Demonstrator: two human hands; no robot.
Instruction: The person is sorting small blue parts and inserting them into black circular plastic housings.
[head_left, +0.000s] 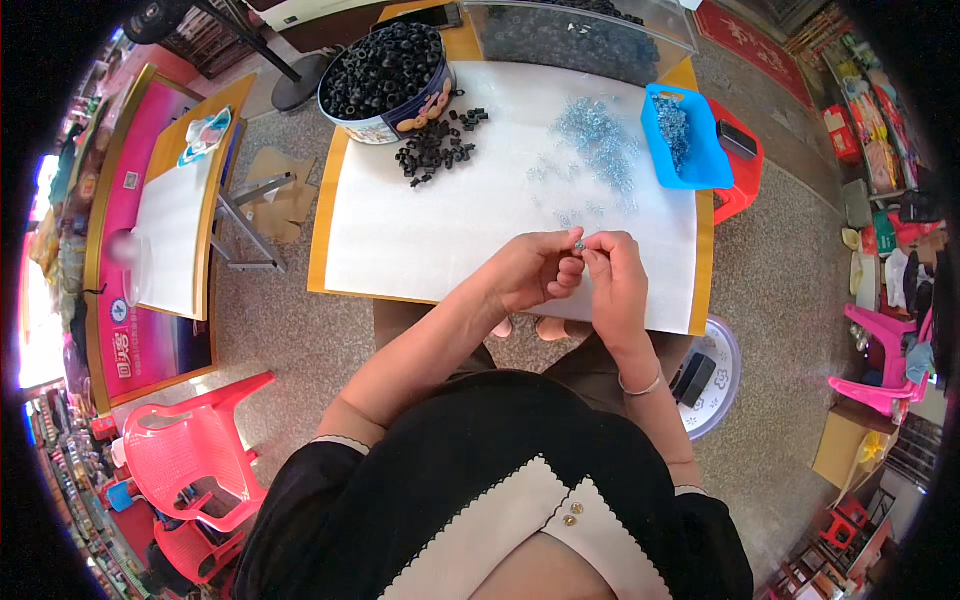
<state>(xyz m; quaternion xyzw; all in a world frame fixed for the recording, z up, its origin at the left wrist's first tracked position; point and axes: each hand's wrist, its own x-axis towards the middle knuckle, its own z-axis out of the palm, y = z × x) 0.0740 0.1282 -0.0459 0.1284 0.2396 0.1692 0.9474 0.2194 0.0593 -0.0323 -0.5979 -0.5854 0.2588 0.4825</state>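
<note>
Over the near edge of the white-covered table, my left hand (540, 272) and my right hand (617, 285) meet, fingertips pinched together. Between them is a tiny bluish piece (580, 246), too small to make out in detail. Beyond my hands lies a loose scatter of small, clear light-blue pieces (598, 140). More of these fill part of a blue plastic tray (708, 150) at the right edge. A heap of small black plastic pieces (436, 152) lies at the far left, beside a round tub (372, 130) heaped with similar black parts (385, 72).
A clear bin (580, 45) with dark parts stands at the table's far edge. Under the blue tray is a red stool (742, 190) bearing a dark box. A pale round basin (722, 385) sits by my right knee. Pink chairs (190, 450) and a folding table (185, 230) stand leftward.
</note>
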